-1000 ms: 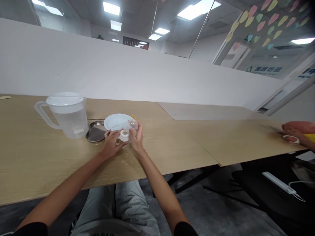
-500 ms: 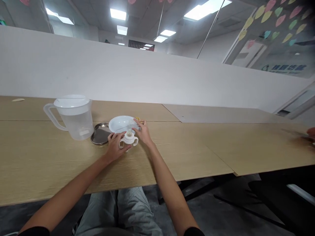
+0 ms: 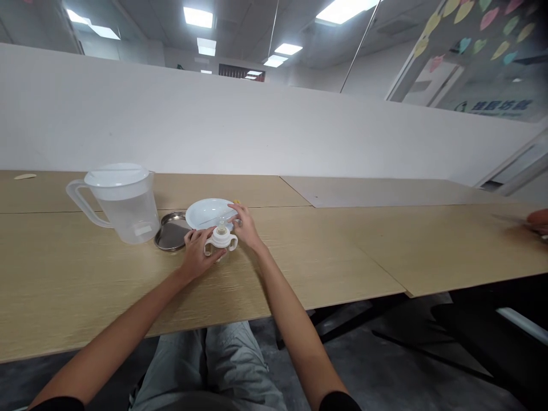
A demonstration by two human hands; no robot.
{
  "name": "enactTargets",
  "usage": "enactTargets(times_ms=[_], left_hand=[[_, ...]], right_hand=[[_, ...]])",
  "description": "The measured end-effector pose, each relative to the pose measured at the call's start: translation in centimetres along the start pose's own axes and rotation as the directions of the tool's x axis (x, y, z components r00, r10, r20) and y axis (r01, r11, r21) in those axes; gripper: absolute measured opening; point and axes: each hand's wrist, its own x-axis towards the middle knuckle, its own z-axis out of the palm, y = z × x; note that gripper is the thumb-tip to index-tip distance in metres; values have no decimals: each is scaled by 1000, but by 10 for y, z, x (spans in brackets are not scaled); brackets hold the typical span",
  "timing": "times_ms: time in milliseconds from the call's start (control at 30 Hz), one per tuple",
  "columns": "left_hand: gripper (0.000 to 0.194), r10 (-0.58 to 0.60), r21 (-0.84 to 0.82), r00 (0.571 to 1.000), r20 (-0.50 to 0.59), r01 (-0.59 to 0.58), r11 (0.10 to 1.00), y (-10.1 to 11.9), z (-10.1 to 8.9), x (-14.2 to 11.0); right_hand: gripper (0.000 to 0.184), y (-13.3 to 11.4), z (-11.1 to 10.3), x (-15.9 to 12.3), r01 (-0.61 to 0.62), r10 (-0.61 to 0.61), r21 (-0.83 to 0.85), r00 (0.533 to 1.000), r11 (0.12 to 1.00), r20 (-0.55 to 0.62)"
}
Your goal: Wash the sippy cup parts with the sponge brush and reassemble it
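On the wooden surface [image 3: 85,274], a white two-handled baby bottle [image 3: 221,238] stands upright between the hands. The left hand [image 3: 197,255] curls its fingers [image 3: 199,235] around one handle; the right hand [image 3: 247,228] spreads its fingers [image 3: 237,209] just beside a white plate [image 3: 205,212]. Farther left sit a steel tray [image 3: 171,233] and a plastic pitcher [image 3: 124,211].

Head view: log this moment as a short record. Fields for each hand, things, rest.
Left hand: on the left handle of a white two-handled baby-bottle collar with clear teat
Right hand: beside the collar, fingers at the edge of a round white plate; contact unclear
Things: a dark oval steel tray left of the plate
Rest: a clear plastic water jug with white lid; light wood-grain table; a co-worker's hand at far right
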Motion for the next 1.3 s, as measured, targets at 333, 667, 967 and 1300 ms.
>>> enactTargets(times_ms=[333, 667, 967, 1300], left_hand=[[57, 2, 7, 1000, 18, -2, 1000, -2, 0, 1], [58, -41, 13, 999, 36, 40, 999, -2, -1, 1], [68, -89, -25, 994, 60, 91, 996, -7, 1, 2], [65, -32, 62, 998, 50, 29, 998, -9, 1, 0]], right_hand=[[45, -1, -1, -1, -19, 19, -10, 996, 1000, 92], [33, -14, -7, 0, 47, -50, -106, 998, 993, -24], [62, -58, -10, -9, -21, 20, 4, 981, 1000, 192], [29, -138, -32, -5, 56, -26, 95, 953, 994, -300]])
